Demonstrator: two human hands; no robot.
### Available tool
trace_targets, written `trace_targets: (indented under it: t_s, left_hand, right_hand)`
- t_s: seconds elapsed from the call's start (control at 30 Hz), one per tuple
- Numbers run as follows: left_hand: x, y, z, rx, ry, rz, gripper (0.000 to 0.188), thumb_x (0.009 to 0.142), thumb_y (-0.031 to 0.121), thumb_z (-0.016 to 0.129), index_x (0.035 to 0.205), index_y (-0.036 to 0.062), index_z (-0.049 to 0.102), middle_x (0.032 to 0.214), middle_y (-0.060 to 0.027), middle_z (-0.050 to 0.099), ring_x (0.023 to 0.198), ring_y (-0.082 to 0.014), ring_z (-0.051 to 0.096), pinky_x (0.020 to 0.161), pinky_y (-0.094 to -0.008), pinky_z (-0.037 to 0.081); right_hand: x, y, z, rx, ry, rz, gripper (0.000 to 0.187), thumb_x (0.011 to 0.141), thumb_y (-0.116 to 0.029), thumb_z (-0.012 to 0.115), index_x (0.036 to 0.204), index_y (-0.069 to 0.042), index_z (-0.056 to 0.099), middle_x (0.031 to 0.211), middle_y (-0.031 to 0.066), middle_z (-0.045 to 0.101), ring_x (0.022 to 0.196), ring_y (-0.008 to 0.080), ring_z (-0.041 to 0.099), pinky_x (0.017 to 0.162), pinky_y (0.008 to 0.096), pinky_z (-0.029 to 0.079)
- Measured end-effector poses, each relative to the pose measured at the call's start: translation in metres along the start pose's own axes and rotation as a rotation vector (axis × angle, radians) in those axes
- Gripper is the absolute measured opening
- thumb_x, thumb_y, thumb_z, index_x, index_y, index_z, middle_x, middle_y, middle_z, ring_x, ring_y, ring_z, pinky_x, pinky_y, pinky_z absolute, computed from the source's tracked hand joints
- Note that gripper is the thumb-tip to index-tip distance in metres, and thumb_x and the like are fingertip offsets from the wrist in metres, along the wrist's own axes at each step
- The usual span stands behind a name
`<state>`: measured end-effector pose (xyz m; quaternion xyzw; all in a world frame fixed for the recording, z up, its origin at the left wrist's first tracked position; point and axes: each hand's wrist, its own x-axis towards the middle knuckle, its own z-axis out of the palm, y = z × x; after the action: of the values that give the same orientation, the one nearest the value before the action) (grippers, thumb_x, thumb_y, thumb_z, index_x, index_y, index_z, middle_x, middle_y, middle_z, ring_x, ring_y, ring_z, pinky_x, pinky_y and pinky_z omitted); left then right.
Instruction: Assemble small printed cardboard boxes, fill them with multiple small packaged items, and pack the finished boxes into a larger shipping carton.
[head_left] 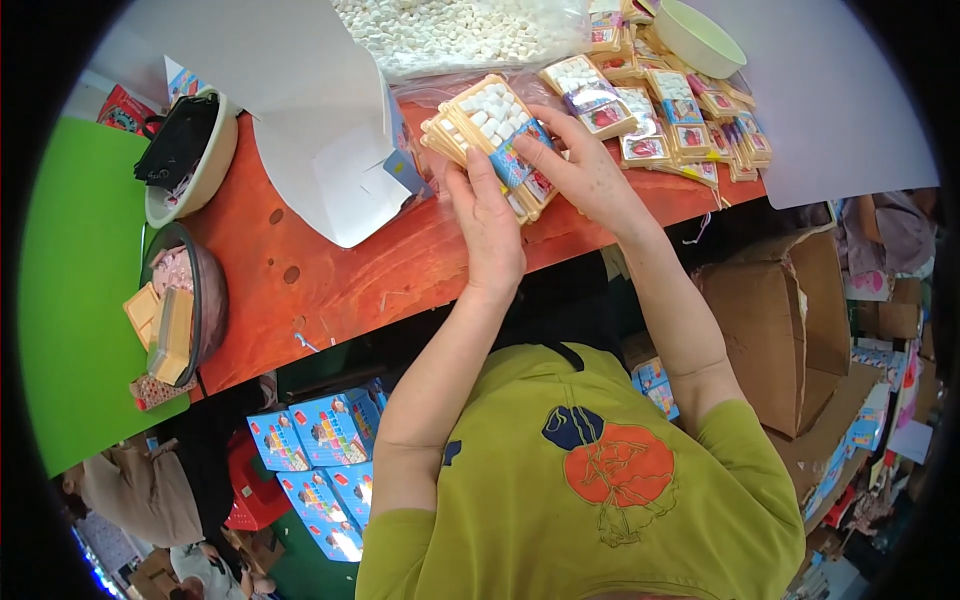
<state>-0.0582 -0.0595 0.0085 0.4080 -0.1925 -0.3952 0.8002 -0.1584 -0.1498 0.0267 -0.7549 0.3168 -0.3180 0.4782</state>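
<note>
- My left hand (490, 230) and right hand (592, 180) are clamped on a pack stack (494, 112), twelve o'clock.
- Dark basin (213, 300), nine o'clock.
- Cardboard box (745, 340), three o'clock.

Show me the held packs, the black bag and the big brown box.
Held packs (496, 122): head view, top pack's white pieces.
Black bag (178, 142): head view, middle.
Brown box (748, 335): head view, side panel.

The worktop (335, 300) is orange-red with dark round knots. The held trays (444, 138) are cream, their pieces (492, 108) white, their band (512, 156) blue with a multicoloured print. Packs (682, 112) at the far right corner repeat cream, white and blue, with red strawberry pictures; the bowl (702, 40) there is pale green. By the left edge, the basin (222, 165) is cream, the bag (178, 138) black.
</note>
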Motion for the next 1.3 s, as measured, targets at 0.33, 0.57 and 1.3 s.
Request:
trace_targets:
  t_s: [0.33,0.57,1.3]
  left_hand:
    - [-0.016,0.085,0.013,0.042,0.0,0.224,0.054,0.1,0.015,0.067,0.141,-0.0036,0.038,0.142,-0.0138,0.048,0.128,-0.0179,0.051,0.109,-0.0339,0.043]
    - [0.047,0.155,-0.025,-0.15,0.106,0.386,0.043,0.099,0.015,0.068,0.132,-0.0032,0.047,0.125,-0.0122,0.062,0.109,-0.0183,0.066,0.094,-0.0338,0.056]
    - [0.137,0.07,-0.081,-0.025,0.347,-0.092,0.048,0.093,0.009,0.063,0.134,-0.0095,0.045,0.118,-0.0188,0.065,0.094,-0.029,0.073,0.069,-0.0415,0.064]
  right_hand:
    - [0.005,-0.103,0.009,0.011,-0.058,-0.131,0.048,0.104,-0.024,0.062,0.147,-0.003,0.052,0.112,0.0011,0.064,0.086,0.0059,0.058,0.08,0.0221,0.049]
    - [0.084,-0.079,0.045,0.125,-0.266,-0.135,0.044,0.101,-0.004,0.047,0.144,-0.007,0.056,0.117,0.0048,0.061,0.102,0.0107,0.059,0.087,0.0269,0.048]
    - [0.11,-0.036,0.059,-0.173,-0.202,-0.683,0.017,0.084,0.012,0.053,0.096,0.0,0.058,0.114,0.0126,0.051,0.092,0.023,0.057,0.077,0.0308,0.048]
